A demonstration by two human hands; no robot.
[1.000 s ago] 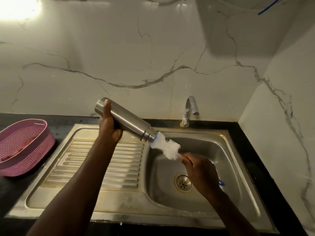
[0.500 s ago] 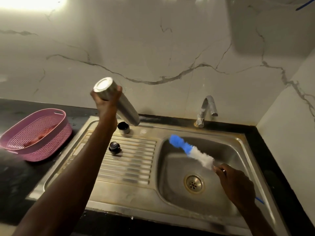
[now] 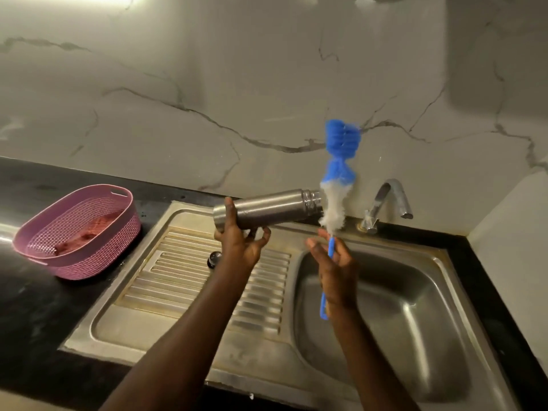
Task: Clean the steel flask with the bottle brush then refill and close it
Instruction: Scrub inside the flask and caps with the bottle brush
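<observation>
Left hand [image 3: 240, 243] gripping flask [image 3: 267, 208] near its base, lying level over drainboard, uncapped mouth facing right, right hand [image 3: 336, 266] holding brush [image 3: 336, 176] upright by handle, bristles touching mouth.

head view, looking forward and down, close over the sink [image 3: 415, 336], facing the marble wall [image 3: 207, 84]

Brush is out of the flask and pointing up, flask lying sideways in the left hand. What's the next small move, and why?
Probably tip the bottle brush down and line its blue end up with the steel flask mouth. The left hand holds the flask roughly level, mouth facing right, while the right hand holds the handle with the bristles upright beside the opening, not inside.
</observation>
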